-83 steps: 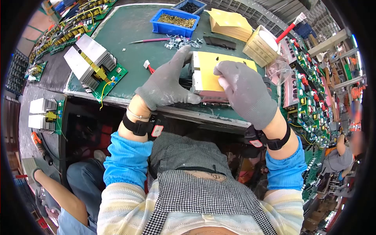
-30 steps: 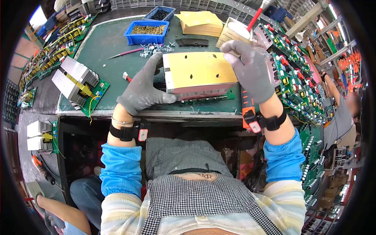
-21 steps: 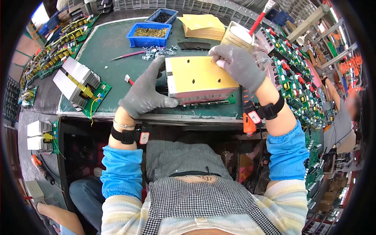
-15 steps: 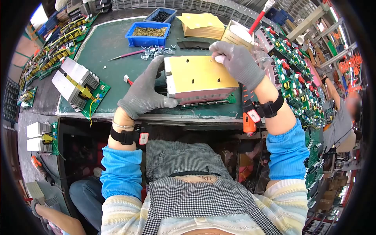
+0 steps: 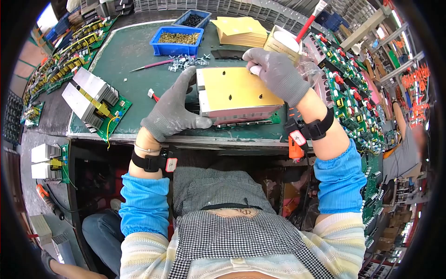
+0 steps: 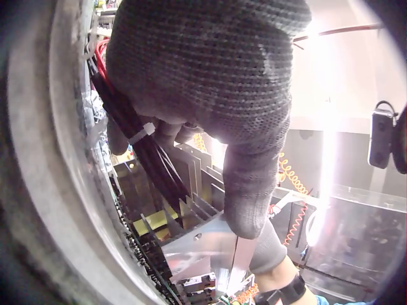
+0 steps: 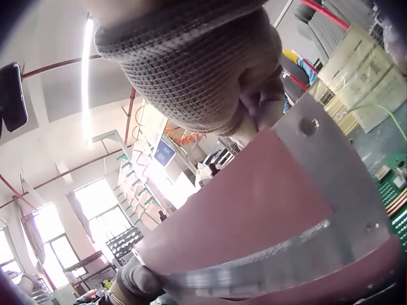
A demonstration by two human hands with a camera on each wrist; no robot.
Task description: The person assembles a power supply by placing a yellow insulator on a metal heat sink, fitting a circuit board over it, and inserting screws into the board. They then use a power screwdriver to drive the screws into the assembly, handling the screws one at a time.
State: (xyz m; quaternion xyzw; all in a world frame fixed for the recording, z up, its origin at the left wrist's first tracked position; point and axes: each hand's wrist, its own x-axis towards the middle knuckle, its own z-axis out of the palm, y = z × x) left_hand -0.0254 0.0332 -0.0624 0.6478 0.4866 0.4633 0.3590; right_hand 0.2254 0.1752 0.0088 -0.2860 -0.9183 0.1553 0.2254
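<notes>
While our left hand [image 5: 172,109] grips the left end of the block [image 5: 241,111], thumb along the near side and fingers round towards the far side, the hold seems meant to steady it. The block lies on the table [image 5: 134,44] near its front edge, which keeps it within easy reach of both our hands. A yellow sheet [image 5: 241,88] covers its top, with dark spots showing, and a green board [image 5: 274,119] sticks out below.

Our right hand [image 5: 281,76] has its fingers bent in and the tips drawn together at the sheet's far right part; we cannot tell whether they pinch something small. Being over that corner, it leaves most of the top in view.

Beyond the block sit loose clips [image 5: 183,63], a blue tray [image 5: 175,49] of brass-coloured bits and a yellow stack [image 5: 239,39], probably set there to be handy yet out of the way. An orange tool [image 5: 295,149] is below our right wrist, and the left wrist view shows tied black cables [image 6: 159,162] beside our left hand.
</notes>
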